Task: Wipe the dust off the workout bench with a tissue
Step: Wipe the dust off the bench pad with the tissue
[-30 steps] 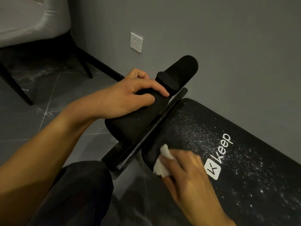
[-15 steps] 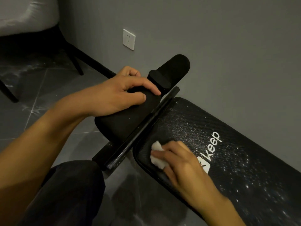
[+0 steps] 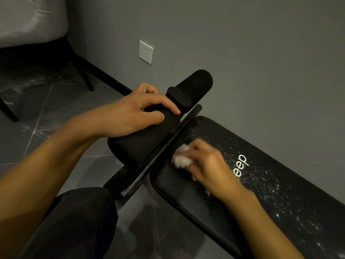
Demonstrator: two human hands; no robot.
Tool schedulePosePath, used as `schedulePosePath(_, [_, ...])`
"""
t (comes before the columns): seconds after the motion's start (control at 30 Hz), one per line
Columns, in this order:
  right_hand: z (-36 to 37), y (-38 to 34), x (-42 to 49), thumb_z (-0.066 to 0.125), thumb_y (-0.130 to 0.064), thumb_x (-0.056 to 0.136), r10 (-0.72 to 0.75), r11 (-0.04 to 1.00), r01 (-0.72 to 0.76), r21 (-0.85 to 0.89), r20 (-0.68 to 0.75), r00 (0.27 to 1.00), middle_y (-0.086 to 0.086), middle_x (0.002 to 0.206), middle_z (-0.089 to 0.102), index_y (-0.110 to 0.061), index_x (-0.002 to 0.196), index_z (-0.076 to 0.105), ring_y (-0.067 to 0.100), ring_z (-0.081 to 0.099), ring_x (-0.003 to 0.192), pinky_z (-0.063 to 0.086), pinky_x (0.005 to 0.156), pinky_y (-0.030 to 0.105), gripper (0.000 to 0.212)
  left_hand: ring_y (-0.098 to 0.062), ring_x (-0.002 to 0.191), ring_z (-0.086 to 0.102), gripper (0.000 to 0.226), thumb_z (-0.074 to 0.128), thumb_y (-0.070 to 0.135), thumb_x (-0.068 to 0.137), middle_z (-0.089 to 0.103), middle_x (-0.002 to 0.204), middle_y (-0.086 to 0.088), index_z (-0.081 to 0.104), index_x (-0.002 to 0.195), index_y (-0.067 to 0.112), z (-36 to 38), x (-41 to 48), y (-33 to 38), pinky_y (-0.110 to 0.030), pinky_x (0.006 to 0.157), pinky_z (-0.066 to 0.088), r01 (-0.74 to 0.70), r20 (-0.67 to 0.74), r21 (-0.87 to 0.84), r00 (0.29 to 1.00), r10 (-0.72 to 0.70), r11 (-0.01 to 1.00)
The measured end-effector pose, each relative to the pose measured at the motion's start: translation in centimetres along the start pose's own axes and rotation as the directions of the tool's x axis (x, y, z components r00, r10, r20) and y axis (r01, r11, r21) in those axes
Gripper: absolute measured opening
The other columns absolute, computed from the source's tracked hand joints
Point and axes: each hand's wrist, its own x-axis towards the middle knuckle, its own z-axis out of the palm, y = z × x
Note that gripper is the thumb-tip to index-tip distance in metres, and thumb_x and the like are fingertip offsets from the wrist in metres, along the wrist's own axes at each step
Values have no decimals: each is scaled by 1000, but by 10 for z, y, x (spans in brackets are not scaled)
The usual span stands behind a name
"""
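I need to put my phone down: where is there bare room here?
Bare: the bench pad right of the logo, though dusty, and the floor tiles between chair legs and foam roller. Crowded: the pad's near end, where the right hand presses the tissue; the left hand grips the roller.

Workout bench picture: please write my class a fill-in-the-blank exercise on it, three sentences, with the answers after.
1. The left hand grips a foam roller coloured ____.
2. The right hand presses a crumpled white ____ onto the bench pad.
3. Pale specks of ____ dot the pad beyond the logo.
Missing words: black; tissue; dust.
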Motion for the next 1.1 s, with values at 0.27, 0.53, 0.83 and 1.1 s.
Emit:
schedulePosePath(0.27, [-4, 23, 35, 58, -20, 99, 138, 987, -141, -72, -54, 989, -4, 109, 52, -24, 108, 70, 14, 57, 99, 49, 90, 30, 15, 5, 109, 43, 38, 50, 58, 71, 40, 111, 12, 62, 107, 63, 1, -1, -1, 0, 88, 34, -13, -9, -6, 1000, 13, 1000])
schedulePosePath(0.53, [-1, 32, 34, 61, -13, 94, 132, 969, -164, -188, -168, 977, -6, 102, 47, -23, 113, 70, 9, 50, 88, 52, 82, 38, 23, -1, 113, 43, 35, 55, 52, 75, 43, 111, 11, 62, 108, 62, 0, 1, 0, -14, 93, 36, 18, -6, -21, 1000, -18, 1000])
schedulePosePath(0.83, [20, -31, -8, 58, -29, 100, -212, 976, 197, 92, 193, 958, -2, 113, 53, -24, 118, 68, 14, 57, 98, 48, 86, 30, 21, 0, 108, 45, 33, 53, 45, 79, 42, 111, 13, 63, 107, 60, 0, 2, 0, -16, 88, 37, 55, -1, -36, 998, -56, 998])
schedulePosePath(1.1, [6, 22, 27, 55, -21, 98, 166, 956, -197, -219, -152, 974, -3, 105, 47, -20, 112, 66, 19, 57, 89, 51, 76, 34, 18, -1, 102, 45, 23, 60, 43, 86, 39, 108, 10, 64, 104, 55, 0, 2, 14, -23, 92, 42, 47, -51, 104, 998, -42, 993])
